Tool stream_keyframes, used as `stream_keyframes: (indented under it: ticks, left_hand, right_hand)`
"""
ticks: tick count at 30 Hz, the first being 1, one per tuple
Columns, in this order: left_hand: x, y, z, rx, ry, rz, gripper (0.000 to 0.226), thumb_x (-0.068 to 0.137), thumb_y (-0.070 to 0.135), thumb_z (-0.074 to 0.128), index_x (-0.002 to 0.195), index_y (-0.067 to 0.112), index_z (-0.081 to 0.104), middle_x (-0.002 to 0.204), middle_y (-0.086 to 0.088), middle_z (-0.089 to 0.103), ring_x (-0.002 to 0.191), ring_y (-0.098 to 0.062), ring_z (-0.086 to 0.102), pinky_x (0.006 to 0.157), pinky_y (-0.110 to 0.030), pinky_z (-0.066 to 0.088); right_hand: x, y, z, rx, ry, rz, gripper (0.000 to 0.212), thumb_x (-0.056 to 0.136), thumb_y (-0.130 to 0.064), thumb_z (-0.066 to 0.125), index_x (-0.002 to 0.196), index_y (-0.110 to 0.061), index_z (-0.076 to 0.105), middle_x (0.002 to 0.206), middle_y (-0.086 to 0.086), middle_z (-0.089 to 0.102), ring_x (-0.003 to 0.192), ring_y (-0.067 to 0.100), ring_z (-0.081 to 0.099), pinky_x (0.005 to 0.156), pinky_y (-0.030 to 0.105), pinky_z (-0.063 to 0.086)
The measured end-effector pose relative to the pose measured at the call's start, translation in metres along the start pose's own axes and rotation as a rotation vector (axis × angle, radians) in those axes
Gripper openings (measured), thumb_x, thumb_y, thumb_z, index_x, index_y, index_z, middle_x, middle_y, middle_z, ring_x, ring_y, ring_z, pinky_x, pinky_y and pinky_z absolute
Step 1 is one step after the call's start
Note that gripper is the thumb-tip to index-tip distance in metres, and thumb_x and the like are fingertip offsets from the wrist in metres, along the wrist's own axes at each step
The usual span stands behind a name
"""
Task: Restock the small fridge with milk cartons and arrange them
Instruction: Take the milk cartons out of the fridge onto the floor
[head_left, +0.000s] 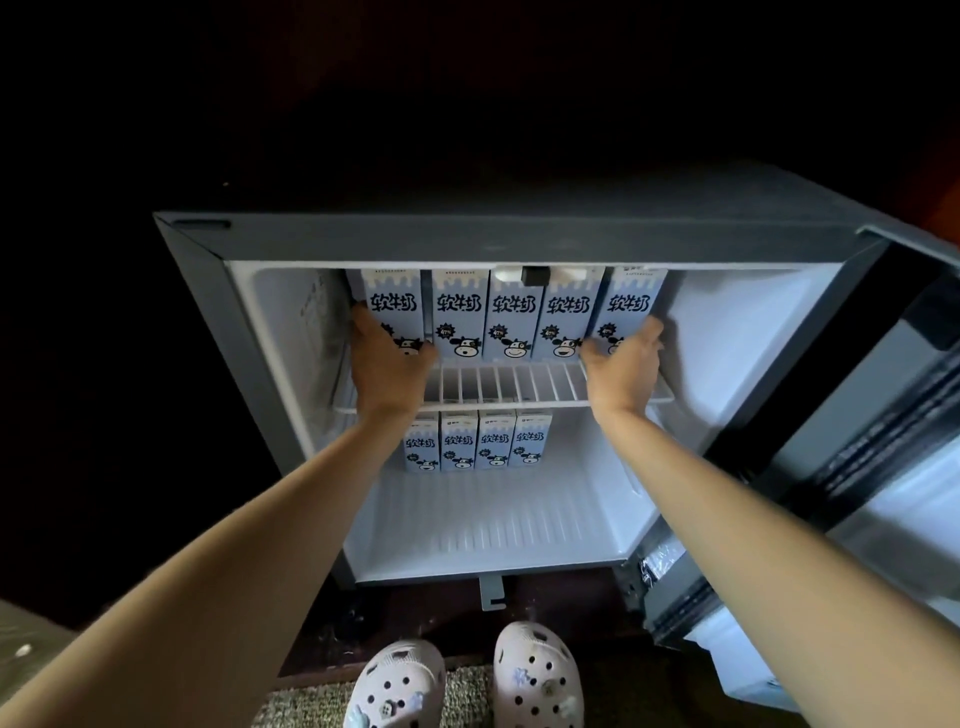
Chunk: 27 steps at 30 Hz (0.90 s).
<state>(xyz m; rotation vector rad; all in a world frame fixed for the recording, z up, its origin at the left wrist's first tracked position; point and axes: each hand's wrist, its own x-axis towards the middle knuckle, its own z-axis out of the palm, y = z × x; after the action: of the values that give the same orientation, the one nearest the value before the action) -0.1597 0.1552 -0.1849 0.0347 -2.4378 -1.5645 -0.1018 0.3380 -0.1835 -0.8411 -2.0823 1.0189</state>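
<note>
The small grey fridge (197, 291) stands open in front of me. Several pale blue milk cartons with a cow print stand in a row on the upper wire shelf (498, 384). My left hand (387, 364) clasps the leftmost carton (394, 306) from its outer side. My right hand (626, 364) clasps the rightmost carton (626, 306) from its outer side. The row sits between my two hands, with a small gap after the leftmost carton. A second row of several cartons (475, 441) stands at the back of the fridge floor, the leftmost partly hidden by my left forearm.
The fridge door (852, 457) hangs open to the right. White floor of the lower compartment (488, 525) lies bare in front of the lower row. My feet in pale perforated clogs (535, 675) stand on a rug below. The surroundings are dark.
</note>
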Motion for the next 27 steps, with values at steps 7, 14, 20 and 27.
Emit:
stream_keyframes:
  ticks: [7,14,20,27]
  left_hand:
    - [0.003,0.000,-0.005,-0.034,0.057,-0.049,0.070,0.060,0.012,0.081,0.121,0.004,0.048,0.117,-0.009,0.063,0.105,-0.022,0.061,0.077,-0.024,0.047]
    - [-0.042,0.013,-0.036,-0.030,0.017,0.047,0.061,0.067,0.015,0.077,0.122,0.016,0.049,0.117,-0.005,0.060,0.101,-0.019,0.061,0.082,-0.034,0.055]
    - [-0.089,0.047,-0.070,-0.005,-0.011,0.130,0.052,0.070,0.010,0.076,0.117,0.011,0.052,0.100,-0.006,0.064,0.082,-0.015,0.055,0.072,-0.030,0.052]
    - [-0.168,0.092,-0.108,-0.022,-0.104,0.114,0.044,0.076,0.014,0.071,0.116,0.010,0.053,0.093,0.007,0.055,0.083,-0.008,0.052,0.051,0.000,0.038]
  right_hand:
    - [0.002,-0.006,-0.010,0.129,-0.075,0.063,0.049,0.078,-0.006,0.068,0.114,0.001,0.036,0.095,0.013,0.052,0.081,0.023,0.052,0.070,0.029,0.045]
    - [-0.019,-0.005,-0.040,0.145,-0.094,0.085,0.041,0.073,-0.003,0.069,0.086,-0.010,0.031,0.070,-0.001,0.047,0.062,0.015,0.044,0.047,0.018,0.033]
    - [-0.058,-0.017,-0.073,0.194,-0.203,0.016,0.044,0.069,-0.002,0.069,0.105,-0.009,0.046,0.089,0.005,0.053,0.089,0.019,0.050,0.069,0.024,0.039]
    - [-0.115,-0.038,-0.150,0.177,-0.208,-0.065,0.050,0.071,-0.004,0.071,0.115,-0.002,0.046,0.090,0.002,0.058,0.079,0.017,0.054,0.046,-0.002,0.037]
